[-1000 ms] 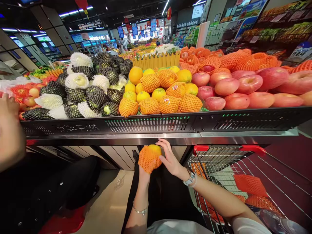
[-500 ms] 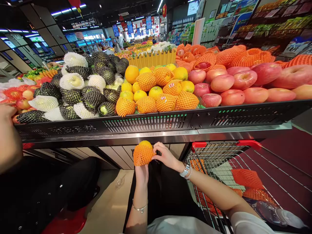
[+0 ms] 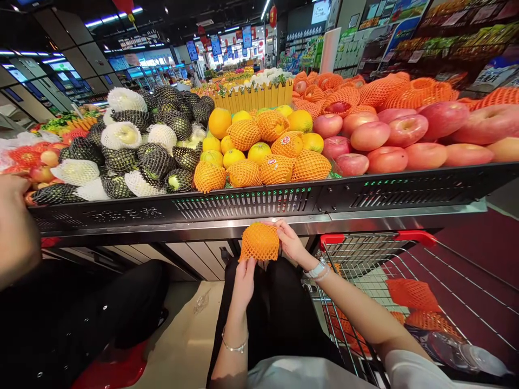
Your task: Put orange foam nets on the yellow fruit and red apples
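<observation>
I hold an orange in an orange foam net (image 3: 259, 241) just below the front rail of the fruit stand (image 3: 251, 204). My left hand (image 3: 244, 278) grips the net from underneath. From the right side, my right hand (image 3: 291, 241) holds the netted fruit, fingers curled on it. The net now covers the whole fruit. On the stand above lies a pile of oranges (image 3: 259, 148), some netted and some bare.
Red apples (image 3: 405, 140) fill the right of the stand; fruit in black and white nets (image 3: 138, 143) the left. A red-handled shopping cart (image 3: 405, 281) with loose orange nets stands at my right. Another person's arm (image 3: 14, 227) and dark clothing are at the left.
The netted orange has risen and shifted right toward the stand's rail. The net has been pulled up over the fruit's top, which showed bare before.
</observation>
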Demonstrator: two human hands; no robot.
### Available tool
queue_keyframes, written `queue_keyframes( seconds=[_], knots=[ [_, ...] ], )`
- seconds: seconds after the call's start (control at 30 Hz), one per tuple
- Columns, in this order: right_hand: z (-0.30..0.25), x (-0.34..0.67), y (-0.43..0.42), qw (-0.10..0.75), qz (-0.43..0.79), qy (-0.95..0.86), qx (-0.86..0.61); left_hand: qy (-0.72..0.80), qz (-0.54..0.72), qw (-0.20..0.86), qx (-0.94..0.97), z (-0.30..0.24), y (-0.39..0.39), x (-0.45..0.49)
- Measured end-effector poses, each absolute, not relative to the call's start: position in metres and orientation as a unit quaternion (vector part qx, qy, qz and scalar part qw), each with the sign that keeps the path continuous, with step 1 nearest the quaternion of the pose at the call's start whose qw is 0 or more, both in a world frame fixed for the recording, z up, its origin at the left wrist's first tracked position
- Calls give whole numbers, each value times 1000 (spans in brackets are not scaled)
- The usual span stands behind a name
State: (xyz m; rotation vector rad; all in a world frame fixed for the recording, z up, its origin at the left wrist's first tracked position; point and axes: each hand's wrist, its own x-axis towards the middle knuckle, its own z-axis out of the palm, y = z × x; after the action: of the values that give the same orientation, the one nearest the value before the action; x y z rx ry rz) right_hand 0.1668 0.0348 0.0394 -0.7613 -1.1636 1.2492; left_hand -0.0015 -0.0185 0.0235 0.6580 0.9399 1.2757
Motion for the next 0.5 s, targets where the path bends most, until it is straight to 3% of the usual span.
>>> queue_keyframes(
  seconds=[0.1,0.27,0.5],
  knots=[
    [43,159,24,613,500,-508,-339,433,583,601,334,29,-15,6],
    [54,158,7,584,351,-620,-389,379,515,639,428,38,-13,4],
    [52,167,12,588,326,-621,-403,428,490,624,432,38,-17,8]
  ],
)
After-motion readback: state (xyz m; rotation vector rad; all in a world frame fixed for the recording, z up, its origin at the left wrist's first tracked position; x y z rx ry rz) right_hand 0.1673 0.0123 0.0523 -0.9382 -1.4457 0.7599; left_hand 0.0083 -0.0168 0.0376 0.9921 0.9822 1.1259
